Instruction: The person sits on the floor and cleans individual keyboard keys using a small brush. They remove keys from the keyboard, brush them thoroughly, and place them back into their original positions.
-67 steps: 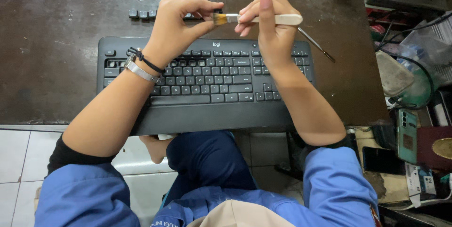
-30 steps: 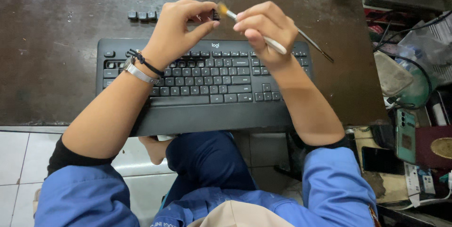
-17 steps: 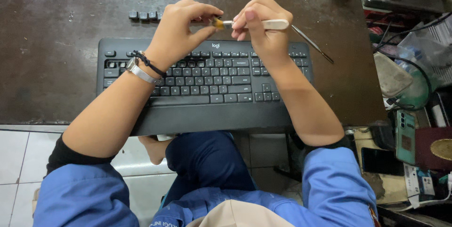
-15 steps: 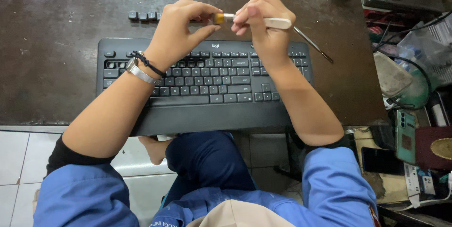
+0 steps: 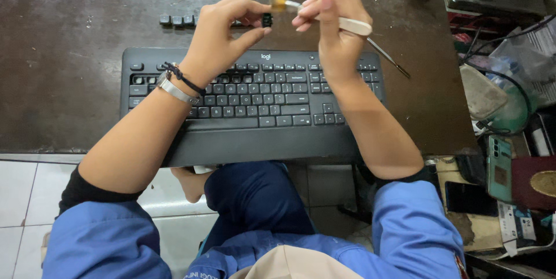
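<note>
Keycap and brush, held above keyboard [image 5: 255, 96].
Black keycap [image 5: 267, 20] is pinched by left hand [image 5: 223, 36] fingers; small brush [image 5: 324, 17] is clamped in right hand [image 5: 336, 30] fingers.

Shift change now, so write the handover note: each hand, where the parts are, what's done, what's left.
Left hand: pinches a small black keycap above the keyboard.
Right hand: holds a white-handled brush, bristles at the keycap.
Parts: a row of loose keycaps lies on the table behind the keyboard; a thin tool lies right of the hands.
Done: several caps are off.
Left: brushing in hand; loose caps not yet refitted.
</note>
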